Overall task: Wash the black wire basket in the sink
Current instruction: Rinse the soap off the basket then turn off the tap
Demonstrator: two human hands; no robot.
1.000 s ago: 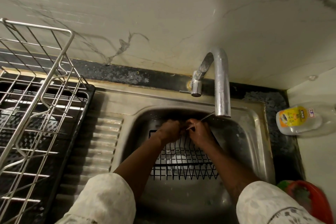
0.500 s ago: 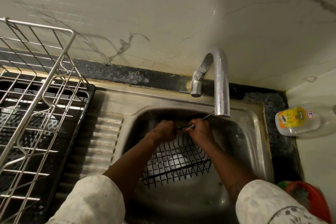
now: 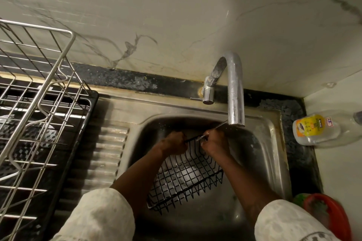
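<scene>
**Desk:** Where is the black wire basket (image 3: 186,180)?

**Photographer:** Inside the steel sink (image 3: 270,162), tilted. Its far rim is raised toward the spout of the chrome tap (image 3: 235,88), and its near edge sits lower in the basin. Something pale shows through the grid of its floor.

**Desk:** And the hands?

**Photographer:** Both are at the far rim, close together. The left hand (image 3: 173,143) has its fingers clenched around the rim wire. The right hand (image 3: 214,143) has its fingers curled around a thin silvery rod (image 3: 221,124). One end of the rod lies along the rim between the hands, and the other points up to just under the spout. Whether the right hand also grasps the wire cannot be told, nor what the rod is.

**Desk:** What frames the scene?

**Photographer:** Two forearms in pale patterned sleeves (image 3: 98,215) reach in from the bottom edge. Left of the basin is the ribbed drainboard (image 3: 103,154). Beyond it a steel dish rack (image 3: 39,103) stands in a black tray. A dark stone bench (image 3: 117,80) runs along the back under a veined marble wall (image 3: 176,15).

**Desk:** Anything on the right?

**Photographer:** A clear plastic bottle (image 3: 317,129) with a yellow label lies on its side just past the sink's right edge. A red plastic container (image 3: 333,215) sits at the lower right corner, with something green beside it.
</scene>
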